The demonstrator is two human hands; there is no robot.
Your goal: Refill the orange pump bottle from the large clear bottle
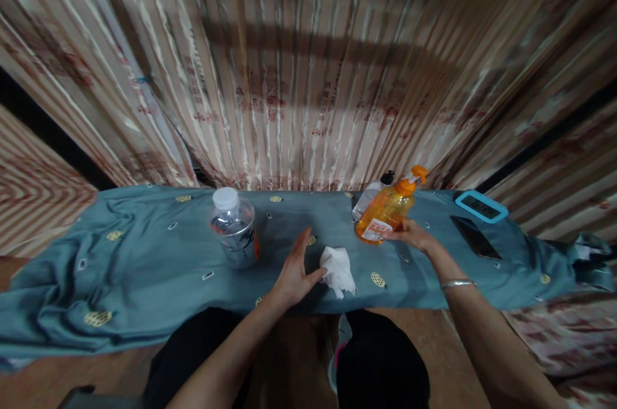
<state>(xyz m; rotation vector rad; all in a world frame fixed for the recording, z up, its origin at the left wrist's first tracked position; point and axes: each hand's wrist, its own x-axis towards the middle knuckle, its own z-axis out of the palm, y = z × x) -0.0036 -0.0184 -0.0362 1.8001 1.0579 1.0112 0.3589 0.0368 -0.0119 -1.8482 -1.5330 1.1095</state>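
Observation:
My right hand [409, 235] is closed around the lower right side of an orange pump bottle [385, 211], which leans to the right with its label facing me. Just behind that bottle is a clear bottle [367, 195] with a black top, partly covered by it. My left hand [299, 271] is open, thumb and fingers apart, beside a crumpled white tissue [338, 271] on the cloth. The thumb tip reaches the tissue's left edge; whether it touches I cannot tell. A clear plastic bottle [235, 232] with a white cap stands upright to the left.
A green cloth with pineapple prints [159, 267] covers the narrow table. At the right lie a black phone [475, 236] and a blue-framed digital clock [481, 206]. A pleated curtain [299, 74] hangs behind the table. My knees [385, 357] are at its front edge.

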